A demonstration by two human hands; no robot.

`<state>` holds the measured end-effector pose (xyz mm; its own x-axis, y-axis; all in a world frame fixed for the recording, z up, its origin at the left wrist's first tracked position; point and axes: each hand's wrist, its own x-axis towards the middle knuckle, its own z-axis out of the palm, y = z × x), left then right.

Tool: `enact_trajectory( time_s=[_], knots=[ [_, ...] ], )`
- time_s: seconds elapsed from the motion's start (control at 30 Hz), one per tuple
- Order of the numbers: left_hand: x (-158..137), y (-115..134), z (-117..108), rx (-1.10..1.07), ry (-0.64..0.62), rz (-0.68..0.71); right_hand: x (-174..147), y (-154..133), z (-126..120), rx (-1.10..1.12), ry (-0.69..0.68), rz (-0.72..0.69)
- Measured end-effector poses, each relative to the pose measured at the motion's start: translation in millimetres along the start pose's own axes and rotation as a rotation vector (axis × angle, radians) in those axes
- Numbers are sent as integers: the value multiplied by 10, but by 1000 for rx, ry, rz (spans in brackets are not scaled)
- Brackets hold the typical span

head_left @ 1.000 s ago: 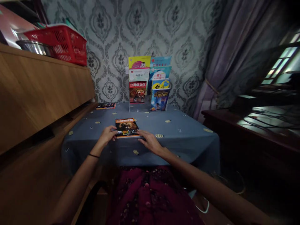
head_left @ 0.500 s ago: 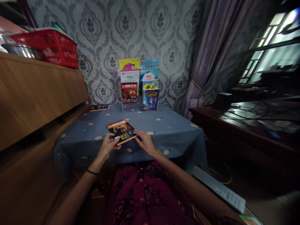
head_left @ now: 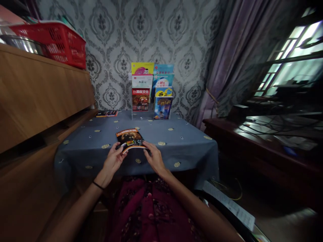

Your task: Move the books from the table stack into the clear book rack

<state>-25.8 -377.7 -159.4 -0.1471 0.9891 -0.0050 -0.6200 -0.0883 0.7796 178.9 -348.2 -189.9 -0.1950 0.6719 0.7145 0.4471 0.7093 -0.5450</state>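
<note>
Orange and black on its cover, a lion-fronted magazine (head_left: 130, 138) is held at the near edge of the table (head_left: 161, 129), which is draped in a blue-grey cloth dotted with yellow pineapple motifs; its lower corners are gripped by both hands, and its near edge is bowed into a curve. The lower left corner is pinched by the left hand (head_left: 114, 160), with the thumb laid over the cover and the other fingers curled at the edge and beneath; a dark band (head_left: 98, 185) is worn on that wrist. The lower right corner is held by the right hand (head_left: 154, 157), with its fingertips set at the cover's edge and its thumb kept near the bottom edge; how firmly it is pressed there cannot quite be made out.

Beyond the magazine, a clear rack (head_left: 142, 117) is stood against patterned wallpaper (head_left: 111, 50); two columns of upright books are carried by it, with a red-topped magazine (head_left: 140, 99) at the front left and a dark blue book (head_left: 163, 108) at the front right. Near the far left corner of the table, a small pile of books (head_left: 107, 113) is laid flat; at the left, a red basket (head_left: 64, 43) and a metal bowl (head_left: 25, 44) are set on a wooden cabinet (head_left: 45, 87).
</note>
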Motion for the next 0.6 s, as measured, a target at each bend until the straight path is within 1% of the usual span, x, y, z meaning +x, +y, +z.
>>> enact_trajectory(
  time_s=[0.17,0.3,0.43,0.6],
  knots=[
    [-36,-81,22,33,12,-6,65,126,-48,-3,23,4],
    [-81,-151,44,75,54,13,50,159,-106,47,20,24],
    [-100,-145,56,75,127,-30,-114,94,-159,103,36,44],
    [-110,-163,60,65,81,-112,-370,8,-310,213,19,84]
  ],
)
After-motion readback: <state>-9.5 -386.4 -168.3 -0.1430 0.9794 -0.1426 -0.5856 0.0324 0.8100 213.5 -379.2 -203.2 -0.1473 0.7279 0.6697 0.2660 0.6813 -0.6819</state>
